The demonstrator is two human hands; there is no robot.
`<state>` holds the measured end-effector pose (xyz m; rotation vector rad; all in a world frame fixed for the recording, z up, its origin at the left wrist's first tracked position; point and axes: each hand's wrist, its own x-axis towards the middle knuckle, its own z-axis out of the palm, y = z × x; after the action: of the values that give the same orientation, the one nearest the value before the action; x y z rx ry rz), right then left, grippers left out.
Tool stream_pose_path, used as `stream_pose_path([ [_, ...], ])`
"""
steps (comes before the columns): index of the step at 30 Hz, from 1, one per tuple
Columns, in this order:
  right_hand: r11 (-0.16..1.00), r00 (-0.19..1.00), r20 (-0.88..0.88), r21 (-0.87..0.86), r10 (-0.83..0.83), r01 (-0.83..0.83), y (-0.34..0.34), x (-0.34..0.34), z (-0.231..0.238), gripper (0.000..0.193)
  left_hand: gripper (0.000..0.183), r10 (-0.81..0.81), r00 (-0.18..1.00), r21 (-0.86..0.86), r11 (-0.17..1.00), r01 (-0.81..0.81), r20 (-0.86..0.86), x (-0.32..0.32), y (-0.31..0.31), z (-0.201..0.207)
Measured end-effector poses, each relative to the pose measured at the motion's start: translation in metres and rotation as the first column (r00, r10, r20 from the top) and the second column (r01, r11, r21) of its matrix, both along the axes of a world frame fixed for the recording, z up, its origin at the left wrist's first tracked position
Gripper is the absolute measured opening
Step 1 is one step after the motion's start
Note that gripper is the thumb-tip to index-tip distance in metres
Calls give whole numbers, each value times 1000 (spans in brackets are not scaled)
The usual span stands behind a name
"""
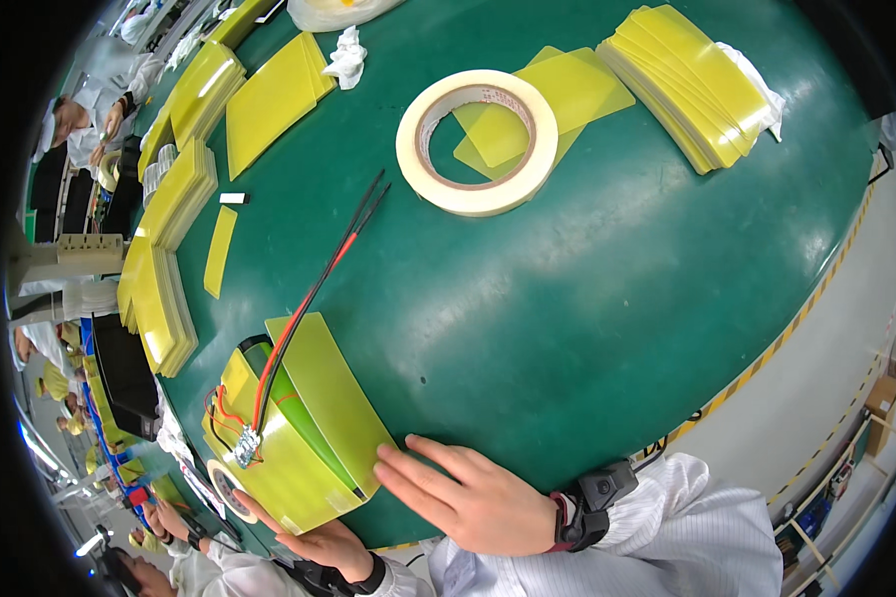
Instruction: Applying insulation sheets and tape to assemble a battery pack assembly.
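Observation:
A green battery pack (312, 434) lies on the table near me, with yellow insulation sheets about it. One yellow sheet (331, 383) runs along its right side, and another yellow sheet (304, 480) covers the near left part. Red and black wires (301, 316) rise from a small circuit board (247, 445) and stretch away over the table. My right hand (478, 497), fingers extended, touches the right sheet's near corner. Close to the pack's near left edge is my left hand (324, 545), its index finger stretched out; its underside is hidden.
A big masking tape roll (420, 164) lies on loose yellow sheets (592, 90). Stacks of yellow sheets stand at the far right (682, 85) and left (169, 269). A smaller tape roll (223, 488) sits left of the pack. Co-workers are on the left.

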<state>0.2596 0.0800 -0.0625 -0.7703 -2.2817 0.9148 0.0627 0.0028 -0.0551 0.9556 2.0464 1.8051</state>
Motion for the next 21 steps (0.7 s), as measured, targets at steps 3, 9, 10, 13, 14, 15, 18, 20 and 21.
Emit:
stream_pose_path([
  [3, 1000, 1000, -20, -18, 16, -17, 0, -2, 3, 55, 68, -51, 998, 30, 998, 50, 35, -1, -6, -3],
  [9, 991, 997, 5, -113, -79, 79, -6, -12, 10, 58, 62, 188, 946, 88, 972, -218, 262, 0, -16, -11],
  [10, 986, 996, 14, -137, -89, 91, -6, -12, 12, 59, 60, 180, 948, 88, 974, -209, 262, 0, -17, -12],
  [13, 981, 996, 19, -171, -88, 90, -6, -16, 15, 60, 59, 124, 965, 87, 985, -147, 231, -9, -26, -14],
  [14, 979, 996, 23, -181, -85, 88, -7, -17, 16, 60, 60, 68, 976, 82, 993, -87, 207, -10, -27, -14],
  [15, 980, 996, 28, -180, -82, 86, -7, -17, 18, 60, 60, 71, 975, 83, 992, -90, 212, -10, -28, -14],
  [18, 984, 998, 44, -170, -54, 61, -3, -14, 23, 60, 59, 68, 970, 96, 991, -93, 234, -14, -32, -17],
  [20, 964, 999, -18, -264, 39, -43, 5, -10, 25, 60, 60, -18, 977, 73, 997, 3, 213, -27, -38, -21],
  [21, 964, 999, -15, -261, 49, -51, 8, -9, 26, 60, 60, -9, 976, 76, 997, -8, 216, -27, -40, -21],
])
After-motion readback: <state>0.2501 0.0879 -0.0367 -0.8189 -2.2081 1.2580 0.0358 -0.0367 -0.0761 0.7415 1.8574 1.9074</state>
